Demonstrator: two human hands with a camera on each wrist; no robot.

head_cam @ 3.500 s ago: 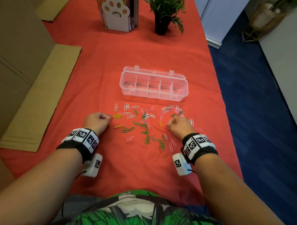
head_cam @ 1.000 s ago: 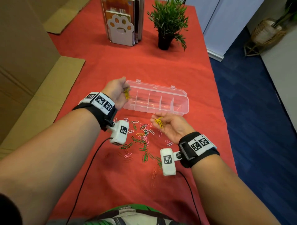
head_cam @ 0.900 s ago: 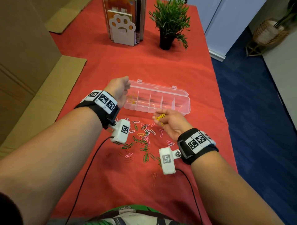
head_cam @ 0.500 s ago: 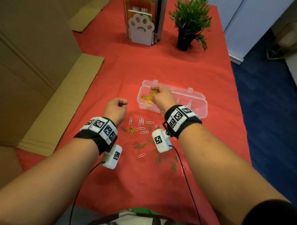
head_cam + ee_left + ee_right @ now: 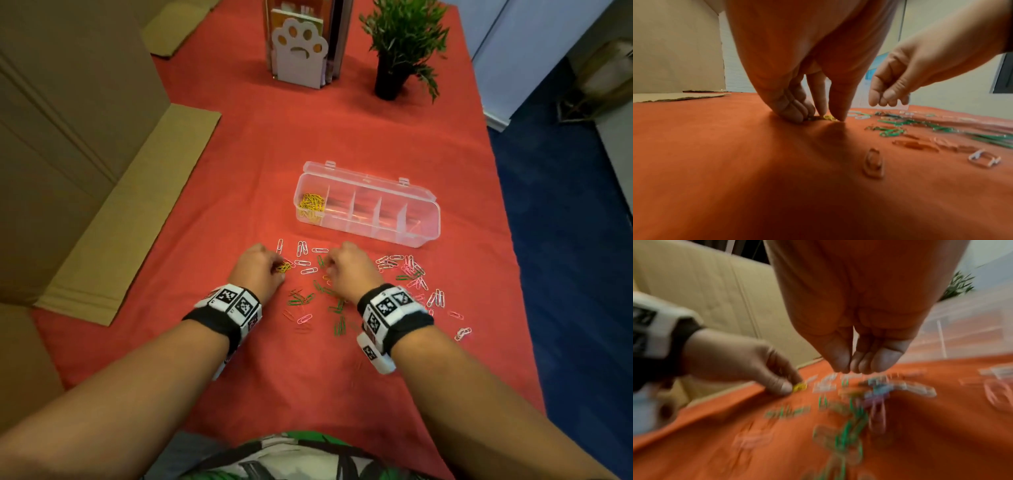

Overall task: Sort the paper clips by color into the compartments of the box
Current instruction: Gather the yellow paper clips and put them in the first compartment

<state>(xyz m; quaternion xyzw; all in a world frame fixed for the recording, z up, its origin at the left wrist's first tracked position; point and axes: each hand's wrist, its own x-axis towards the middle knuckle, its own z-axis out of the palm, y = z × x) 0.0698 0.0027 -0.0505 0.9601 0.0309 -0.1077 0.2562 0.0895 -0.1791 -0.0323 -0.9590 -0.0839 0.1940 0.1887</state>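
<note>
A clear box (image 5: 416, 224) with several compartments lies on the red cloth; yellow clips (image 5: 311, 204) fill its leftmost one, the others look bare. Loose green, pink, white and red paper clips (image 5: 337, 303) lie scattered in front of it. My left hand (image 5: 275, 266) is down on the cloth at the pile's left edge, thumb and forefinger pinching a small bunch of yellow clips (image 5: 827, 117). My right hand (image 5: 329, 266) hovers just above the pile's middle, its fingertips (image 5: 840, 365) bunched against the thumb, with nothing seen between them.
Flat cardboard (image 5: 130, 219) covers the table's left side, with a big carton behind it. A paw-shaped book stand (image 5: 299, 51) and a potted plant (image 5: 400, 44) stand at the far end. The table's right edge drops to blue floor (image 5: 565, 274).
My right hand has come back from the box's leftmost compartment, leaving yellow clips there, and now hangs over the pile. My left hand has reached forward onto the yellow clips.
</note>
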